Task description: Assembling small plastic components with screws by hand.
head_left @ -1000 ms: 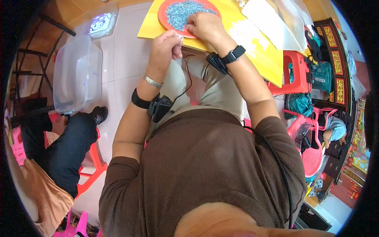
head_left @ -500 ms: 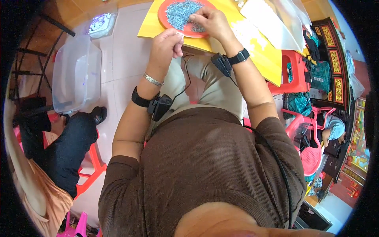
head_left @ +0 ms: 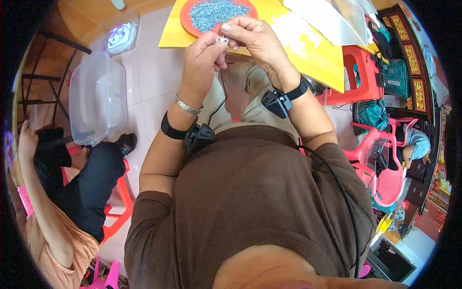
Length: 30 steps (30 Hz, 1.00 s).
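My left hand (head_left: 207, 52) is closed, thumb and fingers pinching a small white plastic piece (head_left: 222, 41) with ring-like loops. My right hand (head_left: 255, 42) meets it from the right, thumb and forefinger pressed together right at the white piece. Whatever sits in that right pinch is too small to make out. Just beyond both hands, on the yellow table (head_left: 169, 34), lies a red-orange plate (head_left: 185, 23) heaped with small silvery metal pins or screws (head_left: 211, 15). Many small white pieces (head_left: 297, 38) are spread on the table to the right of the plate.
A clear plastic tub (head_left: 98, 98) stands on the floor to the left, near a seated person's leg (head_left: 91, 178). A red stool (head_left: 358, 77) is by the table's right side, with a pink chair (head_left: 385, 185) nearer. A translucent container (head_left: 344, 24) lies at the table's far right.
My right hand has come back from the plate to my left hand, and their fingertips now meet at the white piece. The seated person's hand at the left has come up into view.
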### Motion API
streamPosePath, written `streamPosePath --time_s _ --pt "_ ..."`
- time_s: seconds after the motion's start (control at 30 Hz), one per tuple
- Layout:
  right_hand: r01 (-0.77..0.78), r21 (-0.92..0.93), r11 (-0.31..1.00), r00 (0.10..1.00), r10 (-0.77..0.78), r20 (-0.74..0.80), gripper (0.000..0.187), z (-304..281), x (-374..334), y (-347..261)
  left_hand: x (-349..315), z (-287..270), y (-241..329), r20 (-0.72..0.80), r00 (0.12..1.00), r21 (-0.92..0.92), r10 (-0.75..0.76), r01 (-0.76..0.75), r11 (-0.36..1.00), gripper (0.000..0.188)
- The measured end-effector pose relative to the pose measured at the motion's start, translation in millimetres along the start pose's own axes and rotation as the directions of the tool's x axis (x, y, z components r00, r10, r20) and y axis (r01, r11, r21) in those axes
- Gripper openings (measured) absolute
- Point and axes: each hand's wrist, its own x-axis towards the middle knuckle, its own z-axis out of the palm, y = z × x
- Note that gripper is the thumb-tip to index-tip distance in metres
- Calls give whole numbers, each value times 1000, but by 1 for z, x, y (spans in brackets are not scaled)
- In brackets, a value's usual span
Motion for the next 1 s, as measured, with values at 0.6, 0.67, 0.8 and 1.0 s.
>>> streamPosePath --time_s 0.6,0.67,0.8,1.0 --pt "117 -96 989 992 -122 -44 19 4 -9 -1 -2 5 -2 -23 1000 -5 -18 18 1000 16" --pt "123 -89 988 991 -127 -38 19 4 -9 -1 -2 6 -2 -31 999 -19 -19 18 1000 16" --pt "67 -103 992 998 -68 -13 16 0 -10 2 -2 5 -2 -25 1000 -28 -14 13 1000 15" --pt "92 -55 994 995 -93 -23 16 -1 -9 4 -1 5 -5 -52 999 -25 6 -8 1000 16"
